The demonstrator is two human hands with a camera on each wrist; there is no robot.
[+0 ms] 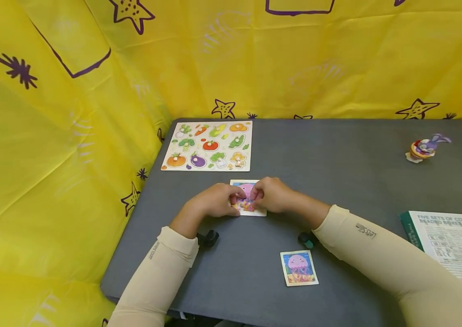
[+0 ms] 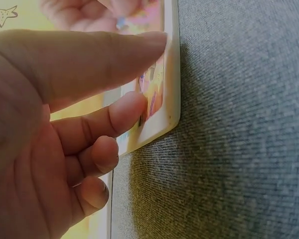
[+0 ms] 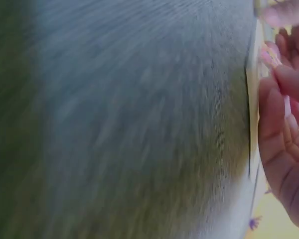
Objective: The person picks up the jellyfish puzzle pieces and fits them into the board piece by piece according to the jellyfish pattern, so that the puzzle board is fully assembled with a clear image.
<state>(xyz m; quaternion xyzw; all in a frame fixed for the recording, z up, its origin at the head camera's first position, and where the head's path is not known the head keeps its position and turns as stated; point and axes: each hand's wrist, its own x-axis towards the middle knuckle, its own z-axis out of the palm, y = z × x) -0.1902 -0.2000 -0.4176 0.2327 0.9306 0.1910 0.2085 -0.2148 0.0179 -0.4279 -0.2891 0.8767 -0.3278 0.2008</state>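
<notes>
A small jigsaw puzzle with a pink jellyfish picture lies in a pale frame between both hands. My left hand rests at its left side; in the left wrist view the straight thumb touches the frame's edge, with the other fingers loosely bent. From the right, my right hand pinches a small pinkish puzzle piece over the lower part of the picture. The fingers hide part of the puzzle. Closer to the front lies a card with a matching jellyfish picture.
A vegetable peg board lies at the back left of the dark grey table. A purple rabbit figurine sits back right. A white box with a green side is at the right edge. Yellow cloth hangs behind.
</notes>
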